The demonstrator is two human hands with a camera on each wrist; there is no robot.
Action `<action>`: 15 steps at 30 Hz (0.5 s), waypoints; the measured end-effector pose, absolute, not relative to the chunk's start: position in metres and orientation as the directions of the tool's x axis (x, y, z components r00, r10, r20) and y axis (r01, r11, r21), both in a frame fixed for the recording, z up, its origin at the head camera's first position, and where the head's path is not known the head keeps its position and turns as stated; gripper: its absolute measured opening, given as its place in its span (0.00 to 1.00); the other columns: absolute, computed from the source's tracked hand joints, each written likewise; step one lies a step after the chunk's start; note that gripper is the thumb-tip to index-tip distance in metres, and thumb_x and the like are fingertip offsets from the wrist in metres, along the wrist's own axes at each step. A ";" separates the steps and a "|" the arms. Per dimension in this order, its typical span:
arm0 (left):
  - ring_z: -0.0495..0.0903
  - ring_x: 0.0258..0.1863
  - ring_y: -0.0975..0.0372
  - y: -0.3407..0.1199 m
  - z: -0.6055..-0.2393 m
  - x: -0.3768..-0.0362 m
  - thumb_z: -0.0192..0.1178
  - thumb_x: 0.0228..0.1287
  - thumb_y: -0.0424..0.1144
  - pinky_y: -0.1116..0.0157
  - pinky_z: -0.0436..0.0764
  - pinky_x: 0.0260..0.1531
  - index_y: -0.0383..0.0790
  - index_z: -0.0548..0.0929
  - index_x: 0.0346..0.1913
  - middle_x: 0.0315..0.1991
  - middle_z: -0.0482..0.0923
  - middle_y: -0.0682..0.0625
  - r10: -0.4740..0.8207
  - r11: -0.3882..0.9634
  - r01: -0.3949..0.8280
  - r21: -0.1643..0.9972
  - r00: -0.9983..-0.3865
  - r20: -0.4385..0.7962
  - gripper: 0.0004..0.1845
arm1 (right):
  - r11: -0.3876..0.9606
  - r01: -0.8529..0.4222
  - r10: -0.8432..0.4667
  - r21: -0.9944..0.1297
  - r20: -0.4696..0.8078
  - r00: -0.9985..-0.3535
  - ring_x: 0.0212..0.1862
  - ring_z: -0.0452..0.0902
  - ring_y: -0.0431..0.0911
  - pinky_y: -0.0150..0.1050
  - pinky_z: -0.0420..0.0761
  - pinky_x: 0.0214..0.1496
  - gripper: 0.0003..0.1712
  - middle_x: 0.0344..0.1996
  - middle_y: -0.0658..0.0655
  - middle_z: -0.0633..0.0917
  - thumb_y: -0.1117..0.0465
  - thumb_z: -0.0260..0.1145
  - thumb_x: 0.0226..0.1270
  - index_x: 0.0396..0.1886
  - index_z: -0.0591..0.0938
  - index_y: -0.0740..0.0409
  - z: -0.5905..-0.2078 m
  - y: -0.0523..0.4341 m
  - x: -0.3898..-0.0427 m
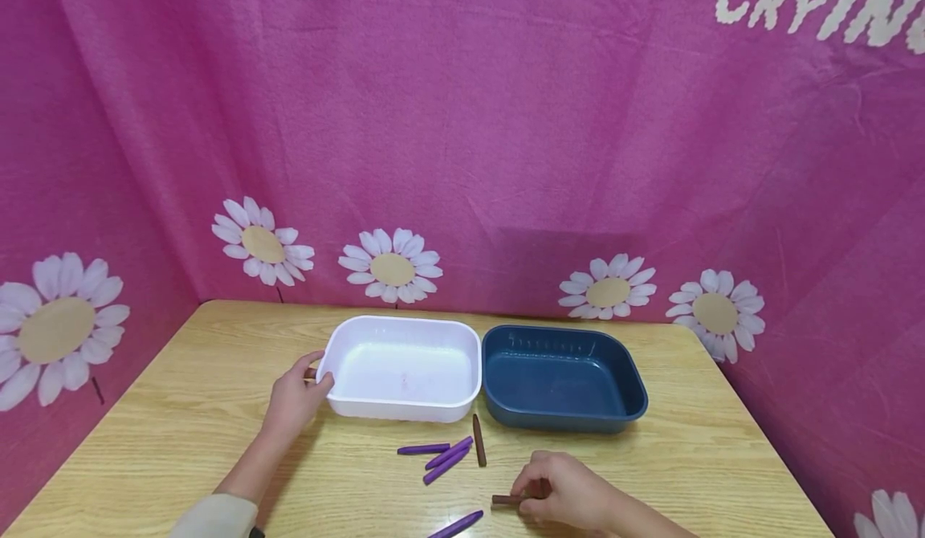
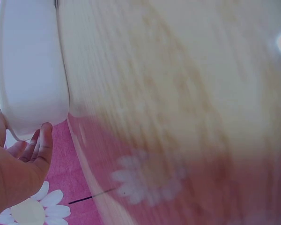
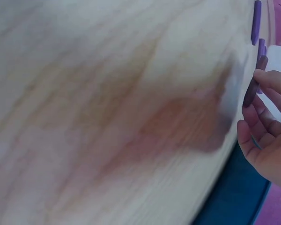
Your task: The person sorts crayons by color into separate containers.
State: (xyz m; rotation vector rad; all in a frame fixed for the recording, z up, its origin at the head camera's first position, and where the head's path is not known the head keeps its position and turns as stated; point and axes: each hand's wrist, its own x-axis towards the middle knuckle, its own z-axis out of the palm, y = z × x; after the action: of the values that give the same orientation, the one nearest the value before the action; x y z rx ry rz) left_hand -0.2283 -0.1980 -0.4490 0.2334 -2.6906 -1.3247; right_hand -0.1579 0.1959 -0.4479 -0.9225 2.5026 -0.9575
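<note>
My left hand (image 1: 295,397) holds the left end of a white plastic bin (image 1: 401,411), thumb at its rim and fingers along the outside wall. In the left wrist view, the fingertips touch the end of that bin (image 2: 35,61). My right hand (image 1: 567,490) pinches a brown crayon (image 1: 506,500) between thumb and fingers, low over the table in front of the bins. The right wrist view shows this crayon (image 3: 255,86) from the side. Another brown crayon (image 1: 479,442) lies near the bins, beside a purple crayon (image 1: 446,466) and others like it.
A dark blue bin (image 1: 564,421) stands right beside the white one on the wooden table (image 1: 694,458). One purple crayon (image 1: 457,524) lies apart near the front edge. A pink cloth (image 1: 462,160) with daisies hangs behind and at both sides.
</note>
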 end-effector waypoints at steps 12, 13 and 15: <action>0.80 0.36 0.55 -0.198 -0.450 -0.227 0.54 0.63 0.38 0.70 0.74 0.26 0.33 0.67 0.64 0.44 0.77 0.34 -0.196 0.594 -0.075 0.801 -0.979 0.054 0.27 | 0.499 -0.628 -0.706 -0.597 0.140 -0.694 0.28 0.69 0.30 0.24 0.71 0.29 0.04 0.23 0.45 0.78 0.61 0.70 0.55 0.31 0.85 0.52 -0.440 0.191 -0.163; 0.80 0.36 0.54 -0.198 -0.450 -0.227 0.54 0.63 0.38 0.70 0.74 0.26 0.33 0.68 0.64 0.44 0.77 0.34 -0.196 0.595 -0.074 0.801 -0.979 0.055 0.27 | 0.496 -0.637 -0.708 -0.591 0.150 -0.690 0.28 0.70 0.30 0.24 0.71 0.29 0.04 0.23 0.45 0.78 0.61 0.70 0.55 0.31 0.85 0.52 -0.439 0.190 -0.164; 0.80 0.36 0.54 -0.198 -0.450 -0.228 0.54 0.62 0.38 0.70 0.74 0.26 0.33 0.68 0.64 0.44 0.77 0.34 -0.197 0.595 -0.072 0.801 -0.979 0.059 0.27 | 0.495 -0.649 -0.709 -0.578 0.164 -0.686 0.28 0.70 0.31 0.23 0.72 0.28 0.04 0.23 0.45 0.78 0.62 0.70 0.54 0.31 0.85 0.51 -0.437 0.189 -0.166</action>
State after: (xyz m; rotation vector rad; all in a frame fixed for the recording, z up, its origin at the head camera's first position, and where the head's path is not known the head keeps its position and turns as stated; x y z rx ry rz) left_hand -0.2277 -0.1981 -0.4499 0.2273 -2.6772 -1.3343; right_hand -0.1663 0.1887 -0.4372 -1.1990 2.6329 -0.9542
